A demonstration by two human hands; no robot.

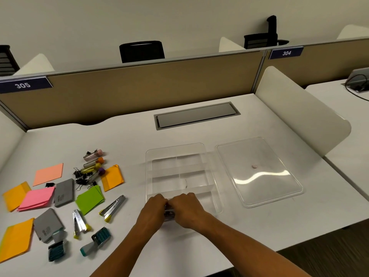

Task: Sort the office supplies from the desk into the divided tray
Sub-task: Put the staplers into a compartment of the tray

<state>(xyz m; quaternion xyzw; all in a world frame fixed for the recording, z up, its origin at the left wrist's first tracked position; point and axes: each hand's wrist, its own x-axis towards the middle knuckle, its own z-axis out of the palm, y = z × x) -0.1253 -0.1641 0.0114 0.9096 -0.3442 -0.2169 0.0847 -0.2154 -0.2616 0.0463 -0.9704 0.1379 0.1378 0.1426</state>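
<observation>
White desk (199, 140), tan partition (139, 92); clear tray (209, 156), lid (259, 170); both hands, left hand (153, 210) and right hand (187, 208), pinch one metal item (169, 213); two staplers (112, 206).

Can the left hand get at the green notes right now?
Probably not yet: the left hand and right hand together hold a small metal item at the tray's near edge. The path to the green notes looks open.

An open-plan office is shown: white counters (199, 136) are separated by tan partitions (149, 86) numbered 305 (23, 85) and 304 (286, 53), with black chairs (142, 51) seen beyond.
</observation>
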